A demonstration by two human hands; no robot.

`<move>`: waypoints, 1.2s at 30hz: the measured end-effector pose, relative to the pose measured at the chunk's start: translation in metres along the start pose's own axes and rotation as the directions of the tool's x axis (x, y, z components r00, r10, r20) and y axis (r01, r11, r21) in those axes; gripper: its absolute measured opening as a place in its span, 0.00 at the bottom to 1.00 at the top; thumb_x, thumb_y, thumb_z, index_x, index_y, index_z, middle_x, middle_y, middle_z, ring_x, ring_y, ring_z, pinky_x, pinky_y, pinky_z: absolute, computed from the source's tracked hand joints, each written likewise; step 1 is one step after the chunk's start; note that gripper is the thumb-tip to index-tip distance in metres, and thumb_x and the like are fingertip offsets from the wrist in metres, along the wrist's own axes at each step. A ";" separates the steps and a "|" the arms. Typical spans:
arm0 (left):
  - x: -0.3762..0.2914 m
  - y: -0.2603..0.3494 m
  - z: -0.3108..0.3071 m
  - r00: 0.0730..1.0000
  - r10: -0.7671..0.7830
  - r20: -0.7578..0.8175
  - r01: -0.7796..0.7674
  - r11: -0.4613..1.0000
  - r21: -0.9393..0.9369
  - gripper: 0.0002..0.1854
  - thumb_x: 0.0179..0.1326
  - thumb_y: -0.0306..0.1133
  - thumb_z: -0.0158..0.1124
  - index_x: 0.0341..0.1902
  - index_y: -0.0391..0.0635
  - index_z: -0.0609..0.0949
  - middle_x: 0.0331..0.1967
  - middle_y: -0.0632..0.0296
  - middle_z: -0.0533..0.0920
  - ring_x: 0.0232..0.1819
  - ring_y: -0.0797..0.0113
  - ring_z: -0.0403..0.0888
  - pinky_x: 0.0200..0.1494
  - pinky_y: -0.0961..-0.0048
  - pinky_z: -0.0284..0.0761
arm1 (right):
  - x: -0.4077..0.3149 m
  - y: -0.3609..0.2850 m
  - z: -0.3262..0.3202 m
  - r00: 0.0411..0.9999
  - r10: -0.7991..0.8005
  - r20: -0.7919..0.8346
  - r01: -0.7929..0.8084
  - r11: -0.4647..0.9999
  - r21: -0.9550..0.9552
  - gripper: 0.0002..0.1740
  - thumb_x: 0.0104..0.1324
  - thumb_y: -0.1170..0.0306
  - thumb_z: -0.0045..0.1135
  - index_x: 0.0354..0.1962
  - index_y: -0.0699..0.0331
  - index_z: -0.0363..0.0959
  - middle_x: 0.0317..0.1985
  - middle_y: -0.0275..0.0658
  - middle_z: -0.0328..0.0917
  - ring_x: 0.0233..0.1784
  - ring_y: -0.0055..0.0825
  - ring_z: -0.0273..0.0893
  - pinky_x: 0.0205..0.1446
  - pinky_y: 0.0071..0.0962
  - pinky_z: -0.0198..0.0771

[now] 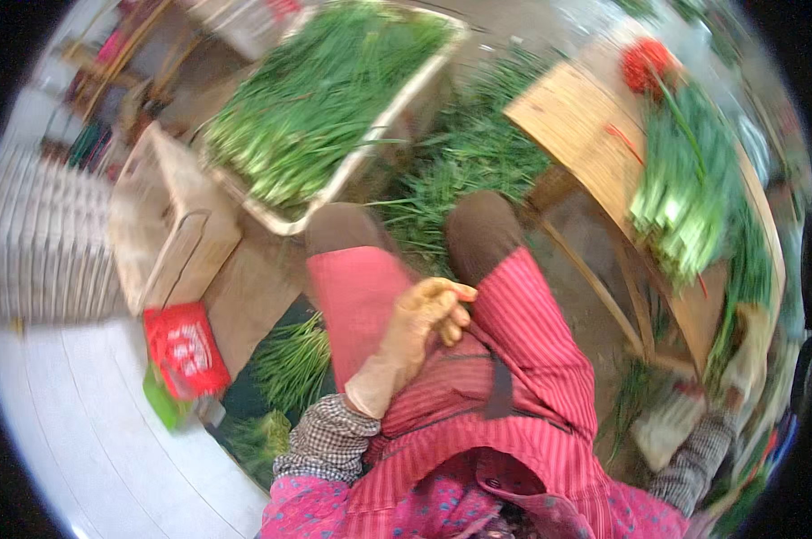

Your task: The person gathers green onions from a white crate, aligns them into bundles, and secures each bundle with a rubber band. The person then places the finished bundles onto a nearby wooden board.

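Note:
Above my lap, my left hand, in a stained yellowish glove, has curled fingers; I make out nothing in it. My right hand, blurred and gloved, reaches to the right end of the wooden bench, at the lower ends of some long green stalks. Whether its fingers close on them cannot be told. Beside these stalks, a thick bunch of green leafy stalks with pale ends lies on the bench. A red bundle of ties sits at its top, and one loose red tie lies on the wood.
A pale crate full of green stalks stands ahead, with loose greens on the floor beside it. At left are an upright foam box, a red packet and a green one. More stalks lie by my left thigh.

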State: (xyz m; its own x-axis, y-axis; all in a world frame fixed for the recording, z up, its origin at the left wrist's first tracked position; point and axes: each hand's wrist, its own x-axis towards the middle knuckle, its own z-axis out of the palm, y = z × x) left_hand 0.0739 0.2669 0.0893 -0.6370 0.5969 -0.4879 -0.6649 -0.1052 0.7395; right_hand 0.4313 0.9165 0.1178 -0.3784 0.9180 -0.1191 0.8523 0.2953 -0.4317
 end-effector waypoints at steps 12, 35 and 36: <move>-0.034 0.042 -0.111 0.784 0.380 -0.490 -0.500 0.855 -0.136 0.16 0.68 0.41 0.63 0.46 0.39 0.83 0.27 0.64 0.84 0.23 0.77 0.78 0.24 0.79 0.73 | -0.002 -0.058 -0.030 0.953 0.127 -0.275 0.021 0.878 0.478 0.17 0.64 0.59 0.65 0.45 0.60 0.82 0.32 0.29 0.81 0.16 0.15 0.63 0.17 0.18 0.54; 0.076 0.089 -0.236 0.350 0.686 -0.638 -0.534 0.705 0.466 0.08 0.68 0.31 0.62 0.45 0.40 0.81 0.42 0.60 0.84 0.34 0.77 0.79 0.39 0.80 0.76 | -0.224 -0.532 0.234 0.590 -0.789 0.169 0.651 0.589 0.478 0.06 0.64 0.74 0.65 0.38 0.67 0.83 0.29 0.31 0.80 0.27 0.16 0.74 0.28 0.16 0.68; 0.077 0.090 -0.238 0.341 0.682 -0.647 -0.523 0.710 0.473 0.08 0.68 0.31 0.62 0.45 0.40 0.81 0.42 0.60 0.84 0.34 0.77 0.80 0.39 0.80 0.76 | -0.229 -0.531 0.244 0.653 -0.679 0.337 0.438 0.701 0.564 0.07 0.64 0.73 0.65 0.39 0.67 0.83 0.28 0.31 0.78 0.27 0.15 0.73 0.29 0.18 0.69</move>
State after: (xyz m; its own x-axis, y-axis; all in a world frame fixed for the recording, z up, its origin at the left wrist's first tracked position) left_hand -0.1281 0.1141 0.0083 -0.9230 -0.3829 0.0380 0.0455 -0.0106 0.9989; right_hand -0.0225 0.4853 0.1562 -0.9470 0.3094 -0.0860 0.2280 0.4593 -0.8585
